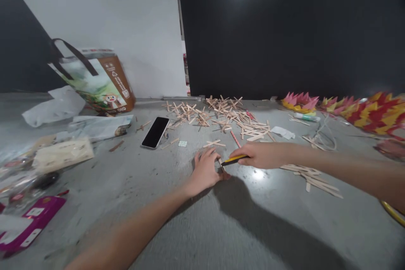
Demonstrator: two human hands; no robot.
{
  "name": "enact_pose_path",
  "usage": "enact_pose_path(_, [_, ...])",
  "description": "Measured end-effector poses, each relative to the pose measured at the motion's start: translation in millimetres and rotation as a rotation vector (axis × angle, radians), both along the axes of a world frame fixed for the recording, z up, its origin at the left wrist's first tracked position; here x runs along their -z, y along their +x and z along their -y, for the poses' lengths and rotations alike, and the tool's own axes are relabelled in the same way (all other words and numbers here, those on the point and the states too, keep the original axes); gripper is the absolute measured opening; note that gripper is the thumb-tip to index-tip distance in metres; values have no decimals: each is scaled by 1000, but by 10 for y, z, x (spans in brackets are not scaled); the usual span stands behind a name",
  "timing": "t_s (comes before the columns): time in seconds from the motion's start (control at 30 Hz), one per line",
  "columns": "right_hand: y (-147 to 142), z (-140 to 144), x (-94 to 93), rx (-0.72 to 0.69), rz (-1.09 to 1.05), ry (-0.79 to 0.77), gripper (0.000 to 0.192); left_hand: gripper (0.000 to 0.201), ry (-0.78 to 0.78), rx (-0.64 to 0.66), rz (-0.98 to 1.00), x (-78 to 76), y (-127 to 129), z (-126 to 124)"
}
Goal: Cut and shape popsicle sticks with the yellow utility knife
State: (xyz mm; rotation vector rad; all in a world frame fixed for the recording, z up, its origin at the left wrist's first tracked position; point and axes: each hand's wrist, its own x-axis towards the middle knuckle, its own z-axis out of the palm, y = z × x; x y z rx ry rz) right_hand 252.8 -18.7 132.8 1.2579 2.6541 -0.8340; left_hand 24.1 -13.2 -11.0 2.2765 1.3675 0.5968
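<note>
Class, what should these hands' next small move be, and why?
Probably a light stroke of the yellow-and-black utility knife against the wooden stick: the left hand holds the stick, and the right hand holds the knife's tip close to it.

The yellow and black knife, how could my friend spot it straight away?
Start at the wide black panel at the back right of the grey table. Look down past the scattered wooden craft sticks to the person's right grip, near the picture's middle. The utility knife pokes out leftward: slim, yellow and black, unlike the pale sticks around it.
</note>
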Motion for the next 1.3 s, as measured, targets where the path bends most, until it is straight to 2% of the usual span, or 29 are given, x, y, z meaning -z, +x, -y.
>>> enact_pose_path(0.07, [153, 91, 125, 62, -138, -53, 39, 70, -7, -3, 1, 6, 5, 7])
enact_pose_path(0.1, [226, 142, 195, 109, -227, -32, 42, 74, -10, -4, -2, 5, 9, 10])
enact_pose_path(0.23, [428, 387, 512, 408, -501, 12, 57, 84, -23, -29, -8, 9, 28, 31])
enact_pose_path(0.33, [469, 578, 777, 563, -655, -68, 61, 72, -35, -42, 1, 30, 41, 44])
enact_pose_path(0.4, [463, 686, 934, 606, -686, -73, 61, 58, -33, -66, 17, 39, 41, 49])
enact_pose_path(0.47, [448, 772, 1045, 629, -658, -63, 61, 54, -2, -101, 23, 34, 33, 52])
enact_pose_path(0.6, [420, 881, 1118, 615, -553, 82, 55, 79, 66, -177, -31, -20, -3, 54])
enact_pose_path(0.7, [399, 920, 1123, 557, -473, 195, 50, 71, 50, -181, -59, -55, -18, 54])
enact_pose_path(0.77, [384, 934, 1135, 540, -438, 209, 50, 66, 49, -157, -53, -66, -19, 52])
enact_pose_path(0.93, [340, 962, 1168, 525, -415, 201, 51, 70, 11, -184, 45, -63, 2, 38])
enact_pose_path(1.0, [318, 978, 1178, 541, -416, 190, 53, 70, -36, -162, 139, -56, 19, 40])
enact_pose_path(1.17, [265, 1013, 1270, 545, -380, 178, 57, 70, -284, -27, 365, -36, 56, 52])
enact_pose_path(1.3, [237, 1004, 1361, 536, -337, 166, 57, 69, -294, -31, 393, -25, 62, 44])
